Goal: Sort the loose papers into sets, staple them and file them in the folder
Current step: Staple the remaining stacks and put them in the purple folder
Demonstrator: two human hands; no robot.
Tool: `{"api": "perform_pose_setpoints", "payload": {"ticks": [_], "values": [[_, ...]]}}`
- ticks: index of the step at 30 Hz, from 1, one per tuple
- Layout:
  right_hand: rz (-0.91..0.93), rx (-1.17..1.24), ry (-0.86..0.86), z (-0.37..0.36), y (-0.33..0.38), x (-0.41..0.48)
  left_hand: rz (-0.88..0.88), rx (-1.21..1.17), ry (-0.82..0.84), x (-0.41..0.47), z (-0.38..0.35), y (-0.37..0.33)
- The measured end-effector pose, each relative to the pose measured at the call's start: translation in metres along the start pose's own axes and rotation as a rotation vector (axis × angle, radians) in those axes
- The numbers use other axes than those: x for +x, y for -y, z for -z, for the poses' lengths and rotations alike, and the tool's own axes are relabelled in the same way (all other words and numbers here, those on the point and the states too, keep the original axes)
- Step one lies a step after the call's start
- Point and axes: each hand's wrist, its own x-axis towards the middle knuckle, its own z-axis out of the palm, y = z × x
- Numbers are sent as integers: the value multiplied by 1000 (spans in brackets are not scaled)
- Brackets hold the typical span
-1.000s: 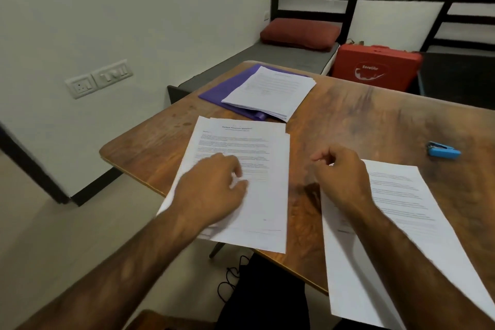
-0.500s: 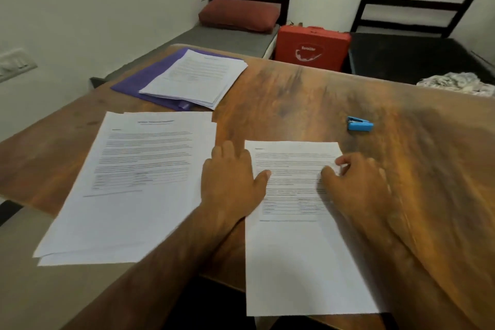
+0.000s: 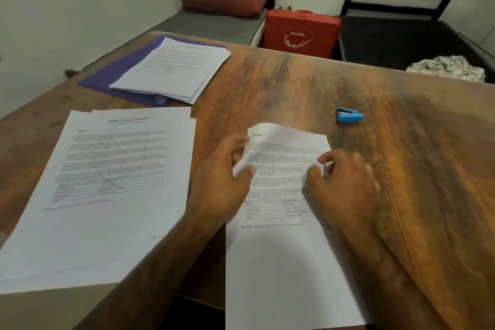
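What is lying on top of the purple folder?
A stack of printed papers lies on the purple folder and covers most of it. Only the folder's left strip and near edge show. Whether anything is inside the folder cannot be seen.

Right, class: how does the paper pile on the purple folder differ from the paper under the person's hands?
The folder pile lies flat and untouched; the near paper has its top left corner curled up, gripped by the left hand. The folder pile rests on the purple folder; the near paper lies directly on the table. Both are white printed sheets.
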Motion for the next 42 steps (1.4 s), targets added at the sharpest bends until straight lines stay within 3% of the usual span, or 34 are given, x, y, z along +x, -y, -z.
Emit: {"api": "perform_pose_setpoints", "payload": {"ticks": [2, 16, 18, 21, 25, 29, 33, 38, 40, 42], "values": [[2, 4, -5, 0, -1, 1, 38, -111, 7, 2, 4, -2], [41, 47, -4, 1, -2, 3, 116, -315, -22, 5, 21, -7], [50, 211, 29, 3, -2, 6, 159, -397, -55, 9, 31, -13], [-44, 699, 175, 8, 4, 10, 274, -477, -86, 14, 53, -18], [-108, 1050, 591, 19, 34, 3, 325, -526, -129, 18, 96, -17], [-63, 925, 724, 5, 61, -3, 312, -347, -219, 8, 149, -7], [-8, 836, 699, -15, 85, -9, 376, 167, -341, -19, 204, 22], [81, 746, 652, -38, 99, -17, 612, 626, -153, -61, 246, 67], [96, 740, 649, -42, 101, -17, 643, 517, -124, -69, 246, 66], [102, 723, 640, -44, 101, -17, 672, 224, -148, -69, 243, 60]]}}
